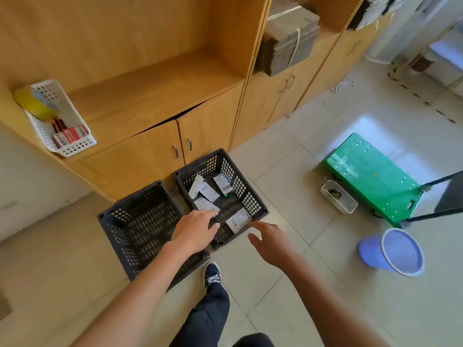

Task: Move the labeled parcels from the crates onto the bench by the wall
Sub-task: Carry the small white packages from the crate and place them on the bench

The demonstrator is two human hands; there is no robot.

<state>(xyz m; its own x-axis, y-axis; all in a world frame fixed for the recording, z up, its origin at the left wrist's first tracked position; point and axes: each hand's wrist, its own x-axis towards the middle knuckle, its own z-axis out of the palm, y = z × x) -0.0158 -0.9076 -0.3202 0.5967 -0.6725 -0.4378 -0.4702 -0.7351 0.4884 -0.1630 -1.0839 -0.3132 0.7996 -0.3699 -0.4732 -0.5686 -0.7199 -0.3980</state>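
Observation:
Two black lattice crates stand on the floor against the wooden cabinet. The right crate (253, 196) holds several dark parcels with white labels, one (238, 220) near its front wall and another (222, 183) at the back. The left crate (140, 221) shows no parcels. My left hand (194, 231) stretches over the right crate's front left corner, fingers straight, fingertips at a labeled parcel (204, 204). My right hand (269, 240) hovers open just outside the right crate's front corner, holding nothing. The wooden bench shelf (150, 96) runs along the wall above the crates.
A white basket (75, 146) with yellow tape and small boxes sits at the shelf's left end. A green trolley (370, 176), a small white basket (339, 196) and a purple bin (400, 251) stand on the tiled floor at right. My foot (213, 274) is just before the crates.

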